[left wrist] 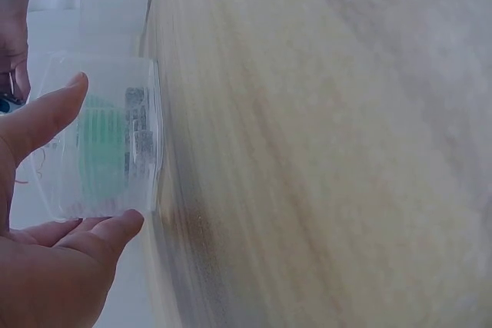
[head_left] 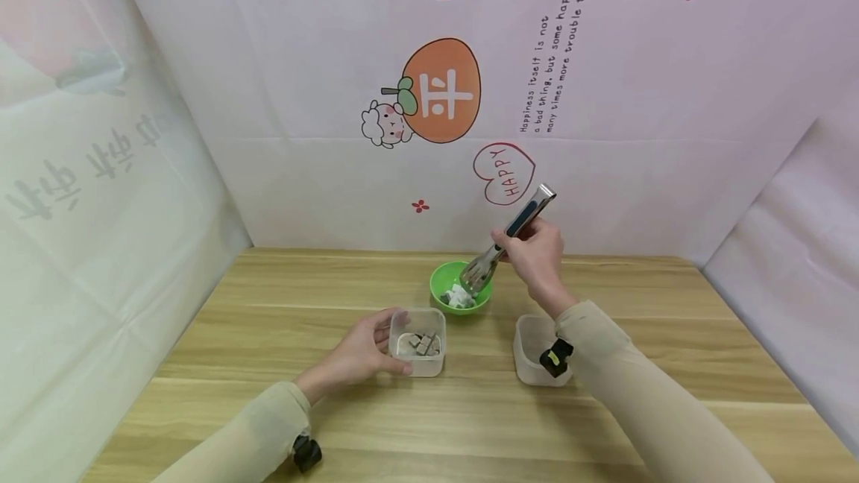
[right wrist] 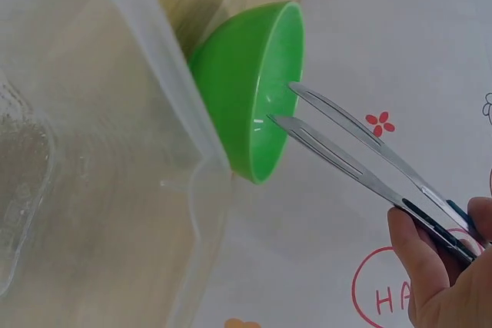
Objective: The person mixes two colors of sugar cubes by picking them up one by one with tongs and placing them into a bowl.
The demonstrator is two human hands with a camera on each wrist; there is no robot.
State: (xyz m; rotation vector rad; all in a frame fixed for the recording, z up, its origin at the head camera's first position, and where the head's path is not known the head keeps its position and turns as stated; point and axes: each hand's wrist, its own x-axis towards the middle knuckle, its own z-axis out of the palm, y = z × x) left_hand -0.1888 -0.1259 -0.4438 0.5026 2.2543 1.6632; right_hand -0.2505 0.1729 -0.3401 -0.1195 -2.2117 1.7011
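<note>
Two hands share the work: your right hand (head_left: pixel 539 256) grips tongs (head_left: pixel 525 217), tips parted at the mouth of the green bowl (head_left: pixel 443 274) holding white and grey pieces (head_left: pixel 459 297); your left hand (head_left: pixel 365 349) clasps a clear box (head_left: pixel 423 369). Picking seems in hand; next likely calls for pinching one piece.

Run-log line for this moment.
left hand: grips clear square plastic box, grey blocks inside | right hand: holds silver metal tongs, tips apart inside round green bowl | bowl: white and grey pieces
</note>
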